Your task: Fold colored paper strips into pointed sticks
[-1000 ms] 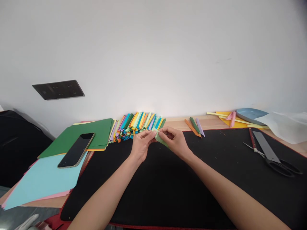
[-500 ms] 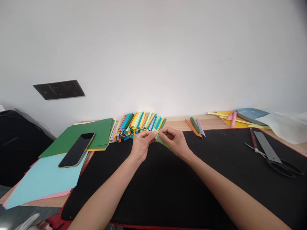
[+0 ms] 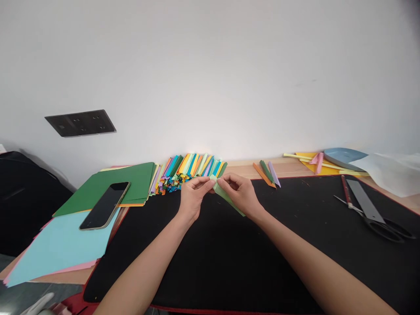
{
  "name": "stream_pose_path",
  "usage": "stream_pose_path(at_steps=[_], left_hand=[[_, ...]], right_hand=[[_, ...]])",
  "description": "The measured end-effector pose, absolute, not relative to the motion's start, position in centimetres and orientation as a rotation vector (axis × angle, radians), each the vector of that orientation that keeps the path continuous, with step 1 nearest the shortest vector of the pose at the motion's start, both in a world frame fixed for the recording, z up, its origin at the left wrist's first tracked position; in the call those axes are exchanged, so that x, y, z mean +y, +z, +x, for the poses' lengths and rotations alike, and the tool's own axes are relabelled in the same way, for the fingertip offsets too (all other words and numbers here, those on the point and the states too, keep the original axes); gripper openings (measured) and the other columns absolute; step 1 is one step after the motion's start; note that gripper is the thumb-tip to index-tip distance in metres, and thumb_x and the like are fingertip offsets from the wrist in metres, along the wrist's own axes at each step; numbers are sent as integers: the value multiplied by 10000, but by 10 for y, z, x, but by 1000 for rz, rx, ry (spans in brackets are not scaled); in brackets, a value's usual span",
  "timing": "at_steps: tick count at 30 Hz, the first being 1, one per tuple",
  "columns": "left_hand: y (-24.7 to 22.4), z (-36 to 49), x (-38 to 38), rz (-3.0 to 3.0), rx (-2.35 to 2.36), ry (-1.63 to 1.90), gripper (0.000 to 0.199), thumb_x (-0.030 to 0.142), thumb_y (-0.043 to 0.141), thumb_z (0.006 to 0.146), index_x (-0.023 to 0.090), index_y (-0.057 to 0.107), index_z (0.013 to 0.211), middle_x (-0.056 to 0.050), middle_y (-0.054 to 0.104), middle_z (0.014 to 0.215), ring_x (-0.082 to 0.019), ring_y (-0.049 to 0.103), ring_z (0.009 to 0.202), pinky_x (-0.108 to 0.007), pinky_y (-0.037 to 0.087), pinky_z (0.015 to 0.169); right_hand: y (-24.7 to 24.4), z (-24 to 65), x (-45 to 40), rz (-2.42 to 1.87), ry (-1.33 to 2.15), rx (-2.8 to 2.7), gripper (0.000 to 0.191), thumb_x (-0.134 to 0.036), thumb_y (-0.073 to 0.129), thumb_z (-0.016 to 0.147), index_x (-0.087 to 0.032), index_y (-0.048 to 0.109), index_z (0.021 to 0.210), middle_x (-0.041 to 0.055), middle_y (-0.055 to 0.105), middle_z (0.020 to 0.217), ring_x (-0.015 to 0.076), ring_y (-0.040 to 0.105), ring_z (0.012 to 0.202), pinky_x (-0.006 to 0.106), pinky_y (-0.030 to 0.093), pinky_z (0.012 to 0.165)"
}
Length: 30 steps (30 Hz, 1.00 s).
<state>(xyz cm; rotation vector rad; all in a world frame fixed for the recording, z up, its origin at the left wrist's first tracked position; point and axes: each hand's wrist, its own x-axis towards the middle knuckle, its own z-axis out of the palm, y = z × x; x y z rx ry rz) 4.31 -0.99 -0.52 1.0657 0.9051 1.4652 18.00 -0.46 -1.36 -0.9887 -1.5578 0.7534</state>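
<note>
Between my two hands is a light green paper strip, its far end pinched and its length slanting down to the right under my right palm. My left hand grips the end with thumb and fingers closed. My right hand pinches the same strip close beside it; the fingertips nearly meet. Just behind my left hand lies a dense pile of folded coloured paper strips. To the right of my hands, three folded strips in orange, green and purple rest near the mat's back edge.
On the left, a phone lies on green paper sheets and light blue sheets. A black mat covers the table. At right are scissors, a metal ruler, a red-handled knife and a blue tray.
The green strip has tilted slightly, and more of its lower end shows below my right hand. Both hands stay nearly in place, still pinching it.
</note>
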Motion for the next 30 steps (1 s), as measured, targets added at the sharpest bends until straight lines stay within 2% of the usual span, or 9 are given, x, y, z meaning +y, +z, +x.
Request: stream_pose_path(at_steps=[7, 17, 30], left_hand=[[-8, 43, -9, 1098, 880, 1476, 141, 228, 780, 594, 126, 700, 648, -8, 638, 594, -100, 570, 559, -238, 465, 600], [-9, 45, -11, 1120, 867, 1473, 122, 233, 767, 617, 135, 701, 645, 0, 637, 585, -96, 572, 554, -233, 470, 615], [-12, 45, -9, 1180, 843, 1491, 154, 292, 746, 647, 145, 703, 669, -5, 637, 601, -111, 581, 572, -251, 478, 626]], right_hand=[[-14, 179, -5, -954, 774, -1563, 250, -386, 538, 800, -153, 594, 729, 19, 583, 659, 110, 493, 551, 213, 393, 498], [-16, 180, -4, -986, 718, -1593, 280, -396, 514, 811, -167, 524, 650, -21, 492, 568, 87, 403, 490, 206, 334, 458], [-15, 180, -4, -977, 711, -1590, 266, -377, 517, 805, -170, 510, 638, -16, 494, 564, 90, 413, 497, 206, 337, 461]])
